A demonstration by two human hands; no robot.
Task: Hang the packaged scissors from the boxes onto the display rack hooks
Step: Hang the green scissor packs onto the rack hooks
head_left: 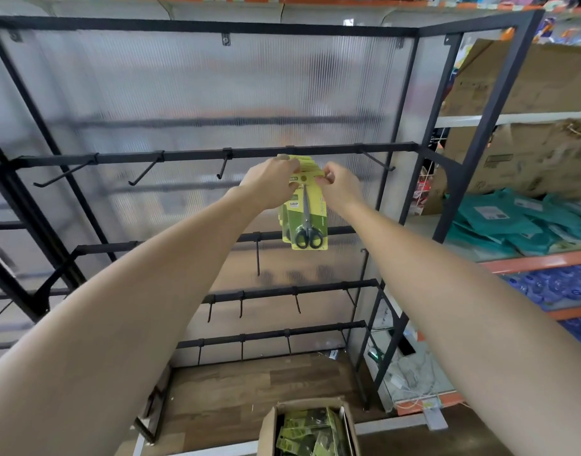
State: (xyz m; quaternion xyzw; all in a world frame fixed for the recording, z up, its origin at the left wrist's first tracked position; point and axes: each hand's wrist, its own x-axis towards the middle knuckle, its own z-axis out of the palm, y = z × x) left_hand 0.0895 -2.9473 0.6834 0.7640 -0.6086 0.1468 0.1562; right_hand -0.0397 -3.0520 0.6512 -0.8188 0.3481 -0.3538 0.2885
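Observation:
Several yellow-green scissors packs [305, 222] hang in a bunch below the top crossbar [190, 156] of the black display rack, black-handled scissors showing on the front card. My left hand [269, 184] grips the upper left of the bunch. My right hand [337, 187] pinches the top right corner of the front card. The hook under the bunch is hidden by the cards and my hands. An open cardboard box [310, 429] with more green packs stands on the floor below.
Bare hooks [221, 167] stick out from the top bar left of the packs, another hook [379, 161] to the right, more on lower bars. Orange shelving on the right holds teal bags [519, 222] and cardboard boxes [526, 83]. Wooden floor lies below.

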